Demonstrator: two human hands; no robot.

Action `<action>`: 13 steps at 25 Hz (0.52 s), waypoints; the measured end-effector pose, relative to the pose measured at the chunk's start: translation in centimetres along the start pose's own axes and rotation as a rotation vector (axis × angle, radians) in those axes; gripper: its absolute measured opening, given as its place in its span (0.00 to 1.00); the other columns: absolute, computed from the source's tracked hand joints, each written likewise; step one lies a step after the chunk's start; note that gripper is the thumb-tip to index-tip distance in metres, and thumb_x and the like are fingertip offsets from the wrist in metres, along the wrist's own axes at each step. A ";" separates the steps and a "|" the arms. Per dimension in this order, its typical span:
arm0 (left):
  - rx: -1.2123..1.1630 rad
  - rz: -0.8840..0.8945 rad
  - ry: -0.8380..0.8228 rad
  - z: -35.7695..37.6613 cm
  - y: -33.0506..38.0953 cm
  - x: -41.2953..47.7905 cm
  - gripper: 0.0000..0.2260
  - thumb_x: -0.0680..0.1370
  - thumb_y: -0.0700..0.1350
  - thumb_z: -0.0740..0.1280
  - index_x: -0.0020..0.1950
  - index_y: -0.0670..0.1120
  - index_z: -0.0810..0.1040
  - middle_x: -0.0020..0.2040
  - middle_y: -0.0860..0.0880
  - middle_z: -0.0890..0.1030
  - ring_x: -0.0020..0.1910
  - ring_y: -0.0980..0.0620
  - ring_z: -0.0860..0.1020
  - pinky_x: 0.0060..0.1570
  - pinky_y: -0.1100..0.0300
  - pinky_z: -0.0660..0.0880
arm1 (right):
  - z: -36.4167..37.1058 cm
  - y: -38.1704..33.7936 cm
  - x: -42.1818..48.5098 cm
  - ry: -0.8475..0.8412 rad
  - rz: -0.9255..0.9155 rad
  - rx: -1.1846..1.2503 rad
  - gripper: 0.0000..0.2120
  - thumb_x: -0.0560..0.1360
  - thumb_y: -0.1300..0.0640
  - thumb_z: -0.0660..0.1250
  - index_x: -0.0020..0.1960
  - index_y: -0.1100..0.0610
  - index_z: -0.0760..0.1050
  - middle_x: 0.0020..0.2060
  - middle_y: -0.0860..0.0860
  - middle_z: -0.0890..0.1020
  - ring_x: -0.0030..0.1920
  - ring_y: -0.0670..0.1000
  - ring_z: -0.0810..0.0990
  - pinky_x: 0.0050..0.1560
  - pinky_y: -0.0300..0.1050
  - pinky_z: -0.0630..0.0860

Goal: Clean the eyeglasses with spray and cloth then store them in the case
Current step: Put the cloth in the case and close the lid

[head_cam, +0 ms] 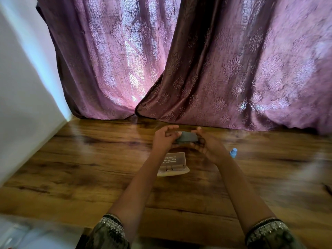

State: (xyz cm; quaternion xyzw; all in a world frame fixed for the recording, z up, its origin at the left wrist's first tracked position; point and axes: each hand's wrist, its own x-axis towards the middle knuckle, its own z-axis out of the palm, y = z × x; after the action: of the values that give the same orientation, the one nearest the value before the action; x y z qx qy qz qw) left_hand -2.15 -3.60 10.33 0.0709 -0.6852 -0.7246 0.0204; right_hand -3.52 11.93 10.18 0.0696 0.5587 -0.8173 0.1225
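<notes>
Both my hands are raised over the wooden table, and between them is a folded grey cloth. My left hand pinches its left end with curled fingers. My right hand grips its right end and underside. Just below the hands an open beige eyeglass case lies on the table, with printed text inside its lid. A small blue spray bottle stands to the right of my right wrist. The eyeglasses cannot be made out; blur hides what is in the cloth and in the case.
Purple patterned curtains hang down to the table's far edge. A white wall borders the left side. Something dark lies at the right edge. Pale blurred objects sit at the near left corner.
</notes>
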 end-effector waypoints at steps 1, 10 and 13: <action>0.092 0.062 0.022 -0.1 -0.1 0.1 0.09 0.73 0.38 0.69 0.53 0.46 0.78 0.47 0.45 0.80 0.48 0.48 0.80 0.46 0.50 0.81 | 0.0 -0.1 0.0 0.008 0.015 -0.025 0.06 0.75 0.58 0.65 0.47 0.61 0.76 0.48 0.56 0.76 0.48 0.51 0.77 0.34 0.36 0.80; 0.147 0.200 0.101 0.1 -0.4 0.0 0.11 0.70 0.40 0.72 0.47 0.54 0.80 0.43 0.45 0.82 0.47 0.47 0.82 0.47 0.44 0.80 | 0.4 -0.4 -0.6 0.039 -0.101 -0.138 0.03 0.74 0.63 0.66 0.42 0.58 0.77 0.39 0.52 0.79 0.42 0.48 0.79 0.40 0.37 0.79; 0.130 0.211 0.065 0.2 -0.5 0.3 0.12 0.71 0.38 0.71 0.39 0.57 0.81 0.42 0.44 0.82 0.47 0.42 0.81 0.49 0.40 0.79 | 0.6 -0.6 -0.7 0.052 -0.138 -0.148 0.03 0.74 0.64 0.66 0.42 0.59 0.77 0.37 0.52 0.78 0.34 0.44 0.79 0.35 0.33 0.78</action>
State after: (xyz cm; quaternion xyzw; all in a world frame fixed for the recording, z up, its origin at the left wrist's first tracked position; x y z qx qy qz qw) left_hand -2.41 -3.45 9.83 0.0230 -0.7332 -0.6700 0.1139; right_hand -3.06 11.69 11.14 0.0426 0.6238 -0.7784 0.0561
